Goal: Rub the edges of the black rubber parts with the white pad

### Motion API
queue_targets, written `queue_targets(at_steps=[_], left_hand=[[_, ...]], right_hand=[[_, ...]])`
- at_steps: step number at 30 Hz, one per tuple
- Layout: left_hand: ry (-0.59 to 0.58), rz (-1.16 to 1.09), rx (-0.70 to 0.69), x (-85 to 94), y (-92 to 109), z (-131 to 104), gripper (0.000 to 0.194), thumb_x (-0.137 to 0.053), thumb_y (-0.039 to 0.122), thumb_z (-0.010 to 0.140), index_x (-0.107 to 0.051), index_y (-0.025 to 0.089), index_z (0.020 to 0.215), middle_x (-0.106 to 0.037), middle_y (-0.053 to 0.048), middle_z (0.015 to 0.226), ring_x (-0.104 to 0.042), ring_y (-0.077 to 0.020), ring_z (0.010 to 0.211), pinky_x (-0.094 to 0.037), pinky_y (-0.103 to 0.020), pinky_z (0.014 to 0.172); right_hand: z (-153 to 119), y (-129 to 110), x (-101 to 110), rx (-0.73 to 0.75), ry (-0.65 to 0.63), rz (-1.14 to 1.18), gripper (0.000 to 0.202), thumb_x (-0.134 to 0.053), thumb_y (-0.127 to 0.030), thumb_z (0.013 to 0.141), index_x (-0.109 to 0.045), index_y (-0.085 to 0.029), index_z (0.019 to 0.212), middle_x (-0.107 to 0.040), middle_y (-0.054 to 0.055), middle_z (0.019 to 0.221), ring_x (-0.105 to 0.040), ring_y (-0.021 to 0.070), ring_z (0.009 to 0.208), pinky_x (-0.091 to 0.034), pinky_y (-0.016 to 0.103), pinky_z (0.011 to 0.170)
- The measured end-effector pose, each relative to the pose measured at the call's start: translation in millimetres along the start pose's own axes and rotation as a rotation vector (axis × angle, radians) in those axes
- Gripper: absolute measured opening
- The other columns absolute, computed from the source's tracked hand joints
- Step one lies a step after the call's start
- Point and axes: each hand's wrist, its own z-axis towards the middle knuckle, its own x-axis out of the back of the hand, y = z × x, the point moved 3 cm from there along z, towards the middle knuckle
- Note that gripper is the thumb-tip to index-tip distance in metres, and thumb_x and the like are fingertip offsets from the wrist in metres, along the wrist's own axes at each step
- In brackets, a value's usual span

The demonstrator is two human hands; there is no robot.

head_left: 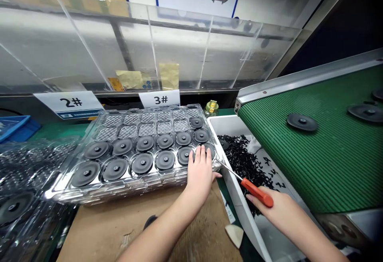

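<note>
Far left, stacked clear trays sit w/ a few discs in them, set aside but within reach. Next, the clear blister tray lies on brown cardboard, angled toward us so the pockets face up; front two rows hold black discs, back rows mostly bare, so filling looks to run front to back. Labels 2# and 3# behind mark the stations.

Our left hand lies flat, fingers spread on the tray's right front corner, over the last disc there; holding nothing, prob. pressing the tray steady.

Our right hand is closed round the red handle of a small screwdriver, its thin shaft pointing at that same tray corner, likely to seat or nudge a disc. The hand hovers over the white bin of small black parts, kept just beside the tray.

Far right, the green conveyor belt carries more discs, close enough to pick from.
</note>
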Motion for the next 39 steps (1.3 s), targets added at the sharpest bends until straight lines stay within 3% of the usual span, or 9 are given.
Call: queue_targets(at_steps=[5, 14, 29, 39], left_hand=[[0.020, 0.007, -0.015, 10.3, -6, -7, 0.080, -0.038, 0.062, 0.076, -0.029, 0.007, 0.134, -0.031, -0.016, 0.142, -0.025, -0.0276, 0.132, -0.021, -0.049, 0.107], [0.012, 0.073, 0.089, 28.1, -45, -42, 0.076, -0.039, 0.059, 0.077, -0.033, 0.007, 0.133, -0.032, -0.018, 0.140, -0.028, -0.0305, 0.131, -0.018, -0.056, 0.106], [0.016, 0.094, 0.090, 37.1, -58, -49, 0.069, -0.036, 0.053, 0.081, -0.036, 0.005, 0.130, -0.037, -0.015, 0.139, -0.030, -0.0279, 0.130, -0.022, -0.053, 0.106], [0.027, 0.145, 0.195, 44.2, -99, -73, 0.072, -0.046, 0.052, 0.078, -0.035, 0.004, 0.131, -0.038, -0.018, 0.138, -0.029, -0.0314, 0.130, -0.019, -0.056, 0.105]], right_hand=[[-3, -4, -1, 0.011, -0.055, 0.001, 0.035, -0.039, -0.054, 0.080, -0.058, -0.026, 0.072, -0.068, 0.003, 0.068, -0.062, 0.0223, 0.062, -0.038, 0.026, 0.052], [-12, -43, -11, 0.088, -0.083, -0.020, 0.030, -0.040, -0.049, 0.080, -0.052, -0.025, 0.067, -0.064, 0.000, 0.061, -0.059, 0.0204, 0.056, -0.033, 0.025, 0.050], [-16, -64, -10, 0.093, -0.052, -0.089, 0.032, -0.038, -0.050, 0.082, -0.054, -0.026, 0.069, -0.065, 0.001, 0.063, -0.060, 0.0211, 0.058, -0.030, 0.025, 0.050], [-25, -114, -16, 0.193, -0.098, -0.088, 0.028, -0.041, -0.045, 0.083, -0.056, -0.025, 0.073, -0.066, 0.001, 0.067, -0.061, 0.0216, 0.063, -0.031, 0.025, 0.052]])
